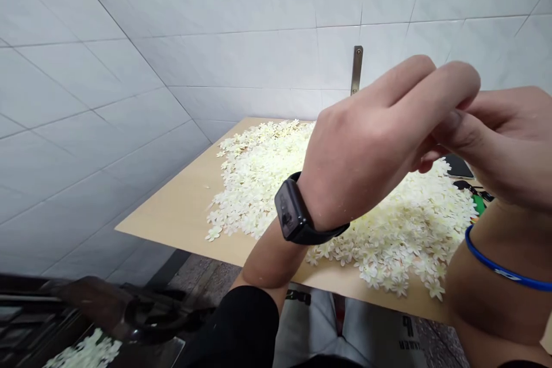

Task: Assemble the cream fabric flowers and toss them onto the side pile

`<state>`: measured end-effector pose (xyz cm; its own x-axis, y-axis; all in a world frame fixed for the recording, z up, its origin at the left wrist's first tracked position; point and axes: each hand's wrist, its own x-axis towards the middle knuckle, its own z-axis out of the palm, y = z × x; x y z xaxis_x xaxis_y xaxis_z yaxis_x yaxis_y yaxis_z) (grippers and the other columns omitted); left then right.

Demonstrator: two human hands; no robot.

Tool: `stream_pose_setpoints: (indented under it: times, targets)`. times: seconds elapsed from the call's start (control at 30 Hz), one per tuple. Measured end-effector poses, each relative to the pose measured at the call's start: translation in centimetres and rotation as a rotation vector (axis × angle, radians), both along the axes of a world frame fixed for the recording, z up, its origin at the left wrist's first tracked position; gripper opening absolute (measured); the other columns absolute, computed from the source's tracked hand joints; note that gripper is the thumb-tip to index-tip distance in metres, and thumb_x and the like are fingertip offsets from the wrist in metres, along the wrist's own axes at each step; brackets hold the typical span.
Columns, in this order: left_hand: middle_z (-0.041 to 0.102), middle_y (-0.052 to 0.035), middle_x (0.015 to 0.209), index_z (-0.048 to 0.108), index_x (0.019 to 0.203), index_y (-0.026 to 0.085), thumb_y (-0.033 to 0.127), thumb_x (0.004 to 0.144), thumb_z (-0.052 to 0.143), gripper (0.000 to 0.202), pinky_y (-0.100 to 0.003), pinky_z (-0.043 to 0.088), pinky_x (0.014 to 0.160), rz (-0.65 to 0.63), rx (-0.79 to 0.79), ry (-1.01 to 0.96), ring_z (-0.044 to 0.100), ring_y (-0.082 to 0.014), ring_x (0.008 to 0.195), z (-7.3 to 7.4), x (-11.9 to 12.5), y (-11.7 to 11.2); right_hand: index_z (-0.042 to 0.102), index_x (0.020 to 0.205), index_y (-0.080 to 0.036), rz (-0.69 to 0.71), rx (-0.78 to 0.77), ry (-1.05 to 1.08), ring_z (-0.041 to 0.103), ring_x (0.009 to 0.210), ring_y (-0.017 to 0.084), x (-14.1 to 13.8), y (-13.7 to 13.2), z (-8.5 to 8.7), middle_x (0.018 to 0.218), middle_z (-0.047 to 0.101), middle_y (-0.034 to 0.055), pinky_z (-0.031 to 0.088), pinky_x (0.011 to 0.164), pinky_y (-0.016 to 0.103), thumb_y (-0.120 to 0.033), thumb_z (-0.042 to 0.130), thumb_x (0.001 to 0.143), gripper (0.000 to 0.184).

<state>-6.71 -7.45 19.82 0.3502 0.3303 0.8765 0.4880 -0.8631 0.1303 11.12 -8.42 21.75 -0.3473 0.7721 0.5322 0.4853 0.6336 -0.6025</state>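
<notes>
Got left hand [366,138] and right hand [513,132] meeting, raised in front of white flowers [254,187]. See fingers [452,77] curled inward on both; can't tell how tightly closed or if gripping anything, with tips mostly hidden. Find flowers heaped loose across desk [172,213], from back edge to front edge. Note black watch [288,210] on left wrist.

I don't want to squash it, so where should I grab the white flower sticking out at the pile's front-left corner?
Probably pinch an outer petal of that white flower, coming from the front left: its petals spread outward over the tan board there, while the flower pile crowds it behind and to the right.
</notes>
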Motion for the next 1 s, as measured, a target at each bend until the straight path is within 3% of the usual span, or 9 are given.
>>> stream_pose_setpoints:
  times: [0.13, 0.27, 0.33, 0.47, 0.57, 0.73, 0.83, 0.93, 1.0]
  targets:
    - [0.064, -0.0040, 0.097, 0.066, 0.098, 0.024, 0.023, 0.102, 0.049, 0.017, -0.026, 0.053, 0.080, -0.051, 0.084, 0.039, 0.065, -0.0145, 0.093, -1.0, 0.8, 2.0, 0.069, 0.068, -0.029, 0.054, -0.093, 0.027, 0.066, 0.066, 0.018, 0.3, -0.4, 0.0, 0.066, 0.070, -0.0035, 0.059, 0.059, 0.031, -0.050, 0.070, 0.090, 0.031]
    - [0.062, -0.0051, 0.105, 0.069, 0.106, 0.020, 0.015, 0.097, 0.057, 0.016, -0.029, 0.056, 0.089, -0.284, 0.183, 0.033, 0.064, -0.0135, 0.101, -1.3, 0.7, 3.7, 0.064, 0.067, -0.029, -0.013, -0.069, -0.004, 0.065, 0.064, 0.019, 1.1, -0.5, 0.2, 0.065, 0.068, -0.0021, 0.057, 0.059, 0.033, -0.038, 0.063, 0.094, 0.029]
    - [0.063, -0.0059, 0.114, 0.070, 0.112, 0.022, 0.013, 0.096, 0.057, 0.022, -0.028, 0.058, 0.091, -0.335, 0.132, 0.041, 0.064, -0.0140, 0.108, -1.1, 0.3, 4.0, 0.067, 0.067, -0.030, -0.043, -0.034, -0.036, 0.063, 0.059, 0.020, 1.7, -0.4, 0.1, 0.064, 0.069, 0.0001, 0.053, 0.054, 0.035, -0.045, 0.062, 0.095, 0.032]
    - [0.065, -0.0040, 0.130, 0.068, 0.125, 0.034, 0.026, 0.095, 0.062, 0.031, -0.030, 0.060, 0.095, -0.231, -0.141, 0.138, 0.067, -0.0186, 0.118, -0.4, -0.3, 3.6, 0.068, 0.060, -0.029, -0.036, 0.001, -0.080, 0.052, 0.045, 0.019, 2.2, 0.0, -0.2, 0.054, 0.062, 0.0011, 0.039, 0.039, 0.036, -0.060, 0.071, 0.086, 0.041]
    - [0.067, -0.0030, 0.133, 0.062, 0.134, 0.036, 0.033, 0.094, 0.064, 0.040, -0.036, 0.058, 0.103, -0.240, -0.224, 0.201, 0.063, -0.0230, 0.131, -0.4, -0.1, 3.0, 0.060, 0.053, -0.028, -0.017, -0.002, -0.087, 0.044, 0.041, 0.018, 1.6, -0.3, -0.1, 0.046, 0.052, -0.0009, 0.029, 0.034, 0.036, -0.058, 0.073, 0.085, 0.046]
    - [0.061, -0.0018, 0.147, 0.052, 0.144, 0.029, 0.042, 0.098, 0.059, 0.048, -0.035, 0.049, 0.117, -0.321, -0.272, 0.219, 0.055, -0.0225, 0.144, -0.4, 0.8, 1.9, 0.045, 0.046, -0.025, 0.044, 0.042, 0.004, 0.021, 0.038, 0.014, 0.0, -1.2, -0.2, 0.041, 0.028, -0.0025, 0.020, 0.038, 0.038, -0.053, 0.060, 0.097, 0.060]
    - [0.052, -0.0063, 0.157, 0.045, 0.147, 0.017, 0.034, 0.103, 0.048, 0.047, -0.028, 0.042, 0.121, -0.398, -0.233, 0.178, 0.047, -0.0181, 0.150, -0.3, 1.2, 1.8, 0.045, 0.045, -0.026, -0.068, 0.119, 0.129, 0.016, 0.041, 0.015, -0.5, -1.3, -0.7, 0.043, 0.020, -0.0020, 0.022, 0.043, 0.039, -0.055, 0.060, 0.097, 0.061]
    - [0.050, -0.0080, 0.159, 0.044, 0.147, 0.010, 0.030, 0.104, 0.040, 0.048, -0.028, 0.045, 0.118, -0.410, -0.225, 0.105, 0.059, -0.0177, 0.139, -0.6, 1.4, 1.9, 0.048, 0.047, -0.025, -0.132, 0.158, 0.244, 0.024, 0.041, 0.015, -0.7, -0.7, -1.3, 0.043, 0.027, -0.0013, 0.025, 0.045, 0.038, -0.058, 0.061, 0.094, 0.059]
    - [0.064, -0.0024, 0.144, 0.048, 0.147, 0.011, 0.028, 0.104, 0.035, 0.047, -0.025, 0.052, 0.109, -0.395, -0.252, 0.029, 0.072, -0.0131, 0.116, -1.0, 1.3, 2.0, 0.052, 0.049, -0.025, -0.049, 0.102, 0.251, 0.030, 0.041, 0.015, -0.6, 0.0, -1.4, 0.045, 0.037, -0.0006, 0.029, 0.045, 0.038, -0.065, 0.059, 0.093, 0.060]
